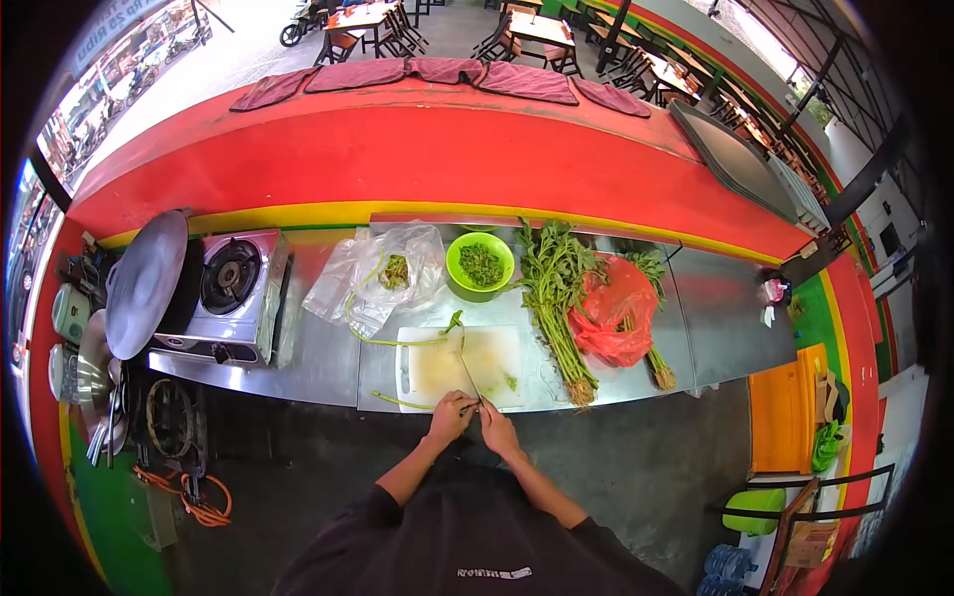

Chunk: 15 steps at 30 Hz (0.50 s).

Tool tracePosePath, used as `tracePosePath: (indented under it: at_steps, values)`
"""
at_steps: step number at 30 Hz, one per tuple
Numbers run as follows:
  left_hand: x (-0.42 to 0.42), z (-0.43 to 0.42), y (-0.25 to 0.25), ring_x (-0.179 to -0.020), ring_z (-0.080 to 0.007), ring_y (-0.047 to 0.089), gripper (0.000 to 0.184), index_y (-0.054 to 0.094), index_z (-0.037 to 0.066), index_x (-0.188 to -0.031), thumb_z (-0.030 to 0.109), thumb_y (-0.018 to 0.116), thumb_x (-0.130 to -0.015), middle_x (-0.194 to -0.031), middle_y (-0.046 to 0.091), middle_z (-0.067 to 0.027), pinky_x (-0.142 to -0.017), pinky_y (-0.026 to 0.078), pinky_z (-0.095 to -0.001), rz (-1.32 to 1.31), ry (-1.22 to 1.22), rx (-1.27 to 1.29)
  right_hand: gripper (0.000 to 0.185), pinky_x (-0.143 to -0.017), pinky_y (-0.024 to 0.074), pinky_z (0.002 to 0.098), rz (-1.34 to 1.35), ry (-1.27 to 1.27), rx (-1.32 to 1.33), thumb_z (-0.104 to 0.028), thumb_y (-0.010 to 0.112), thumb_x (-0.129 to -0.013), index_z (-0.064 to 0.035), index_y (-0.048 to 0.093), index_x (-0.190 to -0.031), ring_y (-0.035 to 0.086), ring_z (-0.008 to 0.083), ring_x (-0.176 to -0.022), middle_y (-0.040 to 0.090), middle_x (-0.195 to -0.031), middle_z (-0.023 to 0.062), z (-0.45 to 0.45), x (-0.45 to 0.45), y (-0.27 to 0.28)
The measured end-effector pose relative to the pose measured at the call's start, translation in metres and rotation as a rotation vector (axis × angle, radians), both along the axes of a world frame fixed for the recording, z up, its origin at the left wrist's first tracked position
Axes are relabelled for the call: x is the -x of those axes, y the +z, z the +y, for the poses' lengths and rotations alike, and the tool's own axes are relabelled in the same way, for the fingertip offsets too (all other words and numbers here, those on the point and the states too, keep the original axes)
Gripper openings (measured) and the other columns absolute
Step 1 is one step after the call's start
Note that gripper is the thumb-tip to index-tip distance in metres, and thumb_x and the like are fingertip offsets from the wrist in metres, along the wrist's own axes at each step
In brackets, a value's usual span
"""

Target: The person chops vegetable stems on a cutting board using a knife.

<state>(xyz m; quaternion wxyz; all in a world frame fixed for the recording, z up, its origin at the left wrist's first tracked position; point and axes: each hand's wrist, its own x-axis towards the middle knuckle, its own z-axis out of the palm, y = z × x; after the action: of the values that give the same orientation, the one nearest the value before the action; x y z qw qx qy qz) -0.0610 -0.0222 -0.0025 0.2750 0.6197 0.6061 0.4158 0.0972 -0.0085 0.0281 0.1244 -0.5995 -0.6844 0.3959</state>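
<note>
My right hand (497,429) is closed on the handle of a knife (468,370), whose blade points away over the white cutting board (507,348). Close beside it, at the board's near edge, my left hand (451,417) is closed; what its fingers hold is too small to make out. Long green stems (397,343) lie across the board's left side, and small green bits (511,381) rest at its right. Behind the board stands a green bowl (479,266) of chopped greens. A large bunch of leafy stems (556,318) with roots lies to the right.
A clear plastic bag (333,288) holding some greens lies left of the bowl. Farther left are a gas stove (224,298) and a big wok (149,283). A red plastic bag (613,313) sits right of the bunch. A red wall (427,149) runs behind the metal counter (715,328).
</note>
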Motion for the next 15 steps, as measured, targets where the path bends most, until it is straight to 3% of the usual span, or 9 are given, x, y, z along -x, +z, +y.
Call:
tracePosePath:
  at_steps: [7, 9, 15]
  values:
    - [0.000, -0.005, 0.008, -0.093, -0.0324, 0.067, 0.018, 0.079, 0.004, -0.103, 0.007, 0.074, -0.086, -0.097, 0.069, -0.0122, -0.084, 0.055, -0.0413, 0.031, -0.017, -0.051, 0.045, -0.082, 0.0542, 0.0615, -0.103, 0.012, -0.006, -0.043, 0.045, -0.107, -0.0270, 0.052, -0.148, 0.067, 0.0542, -0.091, 0.070, -0.098, 0.0314, -0.004, 0.004, 0.005]
    - [-0.003, -0.008, 0.008, -0.093, -0.0331, 0.067, 0.018, 0.078, 0.004, -0.102, 0.004, 0.073, -0.086, -0.098, 0.069, -0.0133, -0.084, 0.055, -0.0413, -0.072, -0.002, -0.038, 0.045, -0.082, 0.0542, 0.0614, -0.066, 0.010, -0.034, -0.043, 0.045, -0.107, -0.0272, 0.053, -0.148, 0.067, 0.0542, -0.091, 0.071, -0.099, 0.0305, -0.004, 0.002, 0.002]
    - [0.003, -0.003, 0.007, -0.093, -0.0340, 0.067, 0.018, 0.078, 0.003, -0.101, 0.002, 0.073, -0.084, -0.094, 0.069, -0.0148, -0.085, 0.055, -0.0417, -0.020, -0.041, -0.049, 0.044, -0.085, 0.0542, 0.0604, -0.032, 0.010, -0.026, -0.040, 0.045, -0.107, -0.0273, 0.053, -0.148, 0.067, 0.0528, -0.095, 0.071, -0.102, 0.0297, -0.009, -0.005, -0.001]
